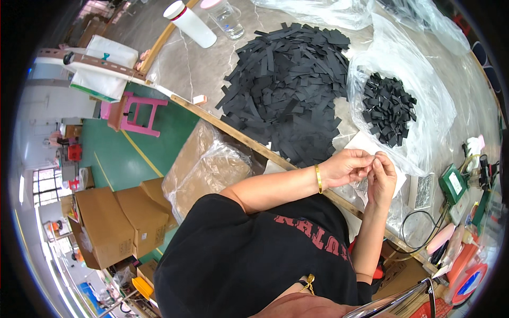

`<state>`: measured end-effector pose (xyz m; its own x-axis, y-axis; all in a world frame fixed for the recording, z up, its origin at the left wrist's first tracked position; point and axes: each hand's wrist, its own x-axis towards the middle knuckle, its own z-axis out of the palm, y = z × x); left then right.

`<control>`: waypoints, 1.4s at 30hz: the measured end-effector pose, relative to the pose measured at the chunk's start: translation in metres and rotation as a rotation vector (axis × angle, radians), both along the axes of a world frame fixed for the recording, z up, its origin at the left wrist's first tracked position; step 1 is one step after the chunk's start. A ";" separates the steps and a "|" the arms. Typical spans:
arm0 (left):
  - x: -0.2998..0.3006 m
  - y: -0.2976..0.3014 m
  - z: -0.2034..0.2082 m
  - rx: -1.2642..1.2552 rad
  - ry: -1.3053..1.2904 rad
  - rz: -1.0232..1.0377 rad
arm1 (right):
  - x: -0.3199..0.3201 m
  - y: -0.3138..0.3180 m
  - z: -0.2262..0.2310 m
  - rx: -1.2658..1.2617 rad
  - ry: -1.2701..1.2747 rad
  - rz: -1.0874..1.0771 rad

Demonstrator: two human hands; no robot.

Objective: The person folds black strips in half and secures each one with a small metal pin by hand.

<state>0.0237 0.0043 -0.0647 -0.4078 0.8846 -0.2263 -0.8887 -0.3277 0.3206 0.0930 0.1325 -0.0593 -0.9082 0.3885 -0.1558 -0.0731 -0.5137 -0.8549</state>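
My left hand (345, 168), with a gold bracelet at its wrist, meets my right hand (383, 179) over the table's near edge. Both are closed in a pinch, fingertips touching or nearly so. Whatever sits between them is too small to make out. Beneath the hands lies a white sheet (362, 142). Just beyond them spreads a large heap of flat black strips (289, 87). To its right, a smaller pile of short black folded pieces (388, 108) rests on a clear plastic bag (432, 100).
A white bottle (195, 26) and a clear jar (228, 21) stand at the far left. Near the right side are a green box-shaped device (452, 184) and black cables (419, 233). Cardboard boxes (124, 220) and a pink stool (142, 112) are on the floor at left.
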 end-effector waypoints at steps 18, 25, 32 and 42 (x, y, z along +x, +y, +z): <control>-0.009 -0.021 0.018 -0.319 0.247 0.036 | -0.016 -0.017 0.026 1.043 0.059 -0.116; -0.087 -0.042 0.017 -1.078 1.923 0.254 | -0.004 -0.007 0.031 0.516 -0.163 -0.090; -0.096 -0.029 0.000 -1.260 2.091 0.062 | -0.002 -0.011 0.027 0.498 -0.157 -0.099; -0.103 -0.044 0.016 -1.015 1.324 0.197 | -0.013 -0.015 0.028 1.090 -0.029 -0.043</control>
<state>-0.0797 -0.0402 -0.0484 -0.8504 0.5217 -0.0679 0.1742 0.4012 0.8993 0.0796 0.1178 -0.0316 -0.8922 0.3621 0.2698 -0.0451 0.5231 -0.8510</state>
